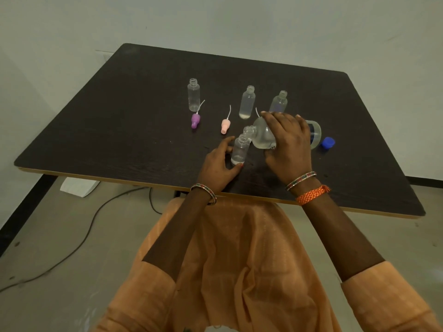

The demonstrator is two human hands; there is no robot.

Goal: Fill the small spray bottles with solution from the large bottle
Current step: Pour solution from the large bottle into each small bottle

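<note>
Head cam: right hand (286,144) is wrapped over the large bottle (263,135), tipped sideways with its neck right at the mouth of a small spray bottle (239,150) near the table's (119,116) front edge. Left hand (220,161) steadies that little bottle, thumb and fingers curled around it.

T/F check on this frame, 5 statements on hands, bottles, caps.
1. The right hand tips the large bottle toward a small bottle. True.
2. The left hand lies flat, away from any bottle. False: it steadies the small bottle being filled.
3. The blue cap is on the large bottle. False: it lies on the table.
4. Three other small bottles stand uncapped. True.
5. The purple spray top is screwed on. False: it lies loose.
</note>
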